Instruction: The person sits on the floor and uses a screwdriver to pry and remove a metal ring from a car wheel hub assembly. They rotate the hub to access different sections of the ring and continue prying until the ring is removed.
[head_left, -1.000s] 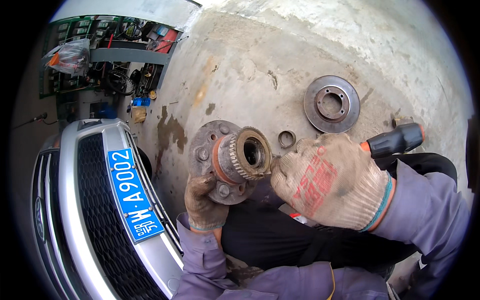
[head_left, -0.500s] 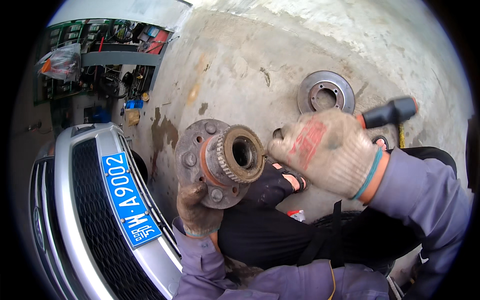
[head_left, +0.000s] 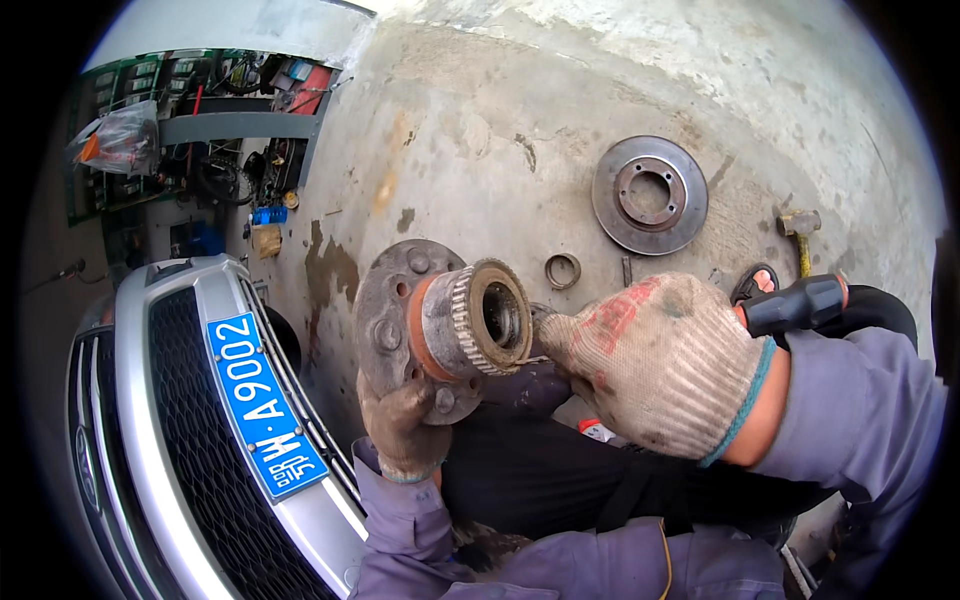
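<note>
My left hand, in a soiled knit glove, grips the lower edge of a rusty wheel hub with a round bolt flange and an orange-red band. The hub's toothed ring faces right, its dark bore showing. My gloved right hand is closed on a tool with a black and orange handle. Those fingertips are at the ring's right lower edge, where a thin piece of metal shows; whether it is the tool's tip I cannot tell.
On the concrete lie a brake disc, a small metal ring, a short pin and a hammer. My sandalled foot shows beside them. A silver car bumper stands close left; cluttered shelving is behind it.
My right hand rose away from the hub half a second ago and is now lower, back at the ring's edge with the tool. The hub has turned slightly in my left hand.
</note>
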